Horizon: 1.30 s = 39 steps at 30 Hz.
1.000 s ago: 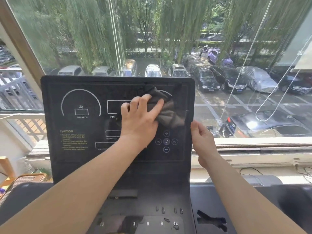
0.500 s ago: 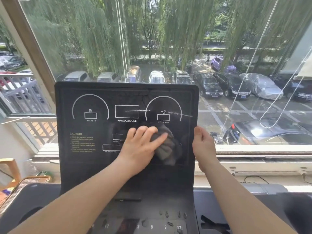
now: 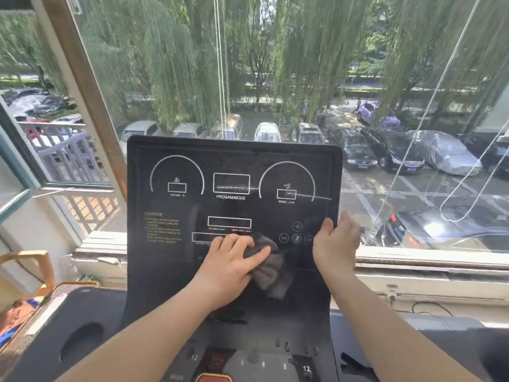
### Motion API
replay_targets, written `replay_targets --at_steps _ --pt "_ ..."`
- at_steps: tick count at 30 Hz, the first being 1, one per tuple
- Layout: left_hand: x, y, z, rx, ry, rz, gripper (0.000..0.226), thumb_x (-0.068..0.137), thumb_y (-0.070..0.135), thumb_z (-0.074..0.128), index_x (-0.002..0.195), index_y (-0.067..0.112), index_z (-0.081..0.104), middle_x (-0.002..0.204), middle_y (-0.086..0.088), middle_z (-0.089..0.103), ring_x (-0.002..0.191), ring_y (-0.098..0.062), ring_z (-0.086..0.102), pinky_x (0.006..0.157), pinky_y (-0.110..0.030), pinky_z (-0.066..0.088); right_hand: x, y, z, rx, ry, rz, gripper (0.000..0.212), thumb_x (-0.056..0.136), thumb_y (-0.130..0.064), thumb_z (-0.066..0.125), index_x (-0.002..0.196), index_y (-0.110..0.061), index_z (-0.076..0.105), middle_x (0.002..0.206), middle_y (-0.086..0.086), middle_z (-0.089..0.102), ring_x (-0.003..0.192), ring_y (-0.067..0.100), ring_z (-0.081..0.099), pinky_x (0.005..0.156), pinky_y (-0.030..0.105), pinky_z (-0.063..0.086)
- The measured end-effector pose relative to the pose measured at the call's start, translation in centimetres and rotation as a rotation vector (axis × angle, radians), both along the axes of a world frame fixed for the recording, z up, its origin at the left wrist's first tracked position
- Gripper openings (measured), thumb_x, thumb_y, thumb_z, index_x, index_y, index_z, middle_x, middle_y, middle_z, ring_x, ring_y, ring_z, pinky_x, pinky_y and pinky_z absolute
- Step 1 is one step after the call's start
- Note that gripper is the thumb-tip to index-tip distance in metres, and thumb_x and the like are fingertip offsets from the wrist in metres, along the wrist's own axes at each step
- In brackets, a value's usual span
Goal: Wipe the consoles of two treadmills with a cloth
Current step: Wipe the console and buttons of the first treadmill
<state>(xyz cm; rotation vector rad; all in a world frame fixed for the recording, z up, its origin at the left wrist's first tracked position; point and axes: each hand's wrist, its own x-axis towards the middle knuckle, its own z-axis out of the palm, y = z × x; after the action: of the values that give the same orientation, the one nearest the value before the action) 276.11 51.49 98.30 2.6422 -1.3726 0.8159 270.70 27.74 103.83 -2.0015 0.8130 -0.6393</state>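
Observation:
A black treadmill console [image 3: 176,232] stands upright in front of me, with two white dial arcs and a PROGRAM/MODE box printed on it. My left hand [image 3: 228,267] presses a dark grey cloth [image 3: 268,274] flat against the console's lower middle, just left of the round music buttons. My right hand [image 3: 334,242] grips the console's right edge, thumb on the front face. A streak shows across the speed dial.
A lower panel with number keys [image 3: 263,363] and a red stop button [image 3: 213,378] sits below. A cup-holder recess [image 3: 81,340] lies at the left. A wooden chair [image 3: 33,268] stands at far left. A large window [image 3: 413,78] and sill [image 3: 429,264] are behind the console.
My left hand has slid the cloth down the console from beside the upper right dial to the lower middle. The right hand stayed on the right edge. My view tilted down.

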Motion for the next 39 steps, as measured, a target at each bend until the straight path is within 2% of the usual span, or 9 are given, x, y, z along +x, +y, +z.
replay_targets --at_steps 3,10,15,20,23,29,33,36,39 --pt "2.8 2.6 2.5 0.068 -0.133 0.0 0.066 0.076 0.021 0.066 0.14 0.034 0.059 0.126 -0.005 0.061 0.108 -0.032 0.057 0.087 -0.046 0.043 -1.0 2.2 0.6 -0.359 -0.072 0.121 0.062 0.104 -0.026 0.052 0.159 -0.006 0.032 0.159 0.009 0.021 0.148 0.03 0.023 0.124 0.048 0.023" --pt "7.2 4.4 9.0 -0.533 0.062 0.591 0.068 0.087 0.027 0.07 0.152 0.027 0.049 0.129 -0.013 0.051 0.111 -0.04 0.049 0.089 -0.052 0.044 3.0 3.9 7.0 -0.788 -0.074 0.426 0.053 0.104 -0.031 0.052 0.152 -0.007 0.047 0.161 0.011 0.033 0.154 0.03 0.023 0.128 0.049 0.022" --pt "3.3 3.3 2.7 -0.391 0.043 0.295 0.078 0.07 0.024 0.078 0.145 0.025 0.057 0.117 -0.01 0.056 0.103 -0.038 0.053 0.081 -0.05 0.045 8.4 7.5 10.8 -1.032 -0.002 0.493 0.06 0.108 -0.038 0.041 0.16 -0.009 0.035 0.17 0.012 0.026 0.16 0.03 0.012 0.13 0.049 0.011" --pt "6.1 9.2 3.6 0.043 -0.1 -0.026 0.064 0.08 0.024 0.056 0.144 0.029 0.055 0.127 -0.007 0.061 0.105 -0.034 0.059 0.085 -0.046 0.047 13.0 12.9 12.1 -1.07 0.044 0.528 0.063 0.108 -0.045 0.033 0.163 -0.015 0.027 0.168 0.005 0.033 0.158 0.025 0.021 0.131 0.047 0.008" --pt "10.0 12.8 6.5 -0.141 -0.112 0.12 0.069 0.074 0.019 0.066 0.141 0.028 0.061 0.125 -0.011 0.063 0.106 -0.037 0.058 0.084 -0.047 0.045 13.7 14.2 11.5 -0.998 0.016 0.409 0.06 0.106 -0.046 0.035 0.159 -0.017 0.036 0.157 0.003 0.047 0.149 0.025 0.036 0.129 0.045 0.012" --pt "9.2 12.9 4.2 -0.514 -0.007 0.397 0.07 0.074 0.017 0.069 0.143 0.021 0.061 0.125 -0.019 0.055 0.11 -0.042 0.051 0.088 -0.055 0.046 13.9 17.9 9.9 -0.954 0.104 0.24 0.076 0.103 -0.06 0.024 0.161 -0.01 0.023 0.164 0.012 0.028 0.156 0.033 0.016 0.13 0.052 0.001" --pt "6.4 15.2 -1.3 -0.279 -0.02 0.155 0.08 0.063 0.017 0.08 0.14 0.026 0.063 0.125 -0.009 0.05 0.107 -0.036 0.049 0.086 -0.05 0.043 13.7 17.6 9.7 -1.008 0.155 0.233 0.084 0.102 -0.067 0.014 0.164 -0.01 0.015 0.169 0.011 0.021 0.159 0.031 0.009 0.13 0.05 0.001" --pt "8.7 19.8 -0.3 -0.017 -0.148 -0.028 0.066 0.074 0.017 0.064 0.139 0.029 0.063 0.124 -0.007 0.059 0.106 -0.034 0.053 0.088 -0.046 0.042 13.6 17.1 9.5 -1.061 0.164 0.221 0.082 0.103 -0.065 0.014 0.163 -0.009 0.017 0.168 0.012 0.023 0.158 0.032 0.014 0.13 0.051 0.005" --pt "12.1 22.1 3.6 -0.243 -0.097 0.156 0.06 0.079 0.016 0.054 0.137 0.021 0.067 0.118 -0.017 0.064 0.099 -0.041 0.06 0.081 -0.049 0.046 14.0 17.5 9.2 -1.065 0.136 0.184 0.081 0.103 -0.064 0.016 0.161 -0.007 0.021 0.165 0.013 0.028 0.156 0.033 0.018 0.13 0.053 0.007"
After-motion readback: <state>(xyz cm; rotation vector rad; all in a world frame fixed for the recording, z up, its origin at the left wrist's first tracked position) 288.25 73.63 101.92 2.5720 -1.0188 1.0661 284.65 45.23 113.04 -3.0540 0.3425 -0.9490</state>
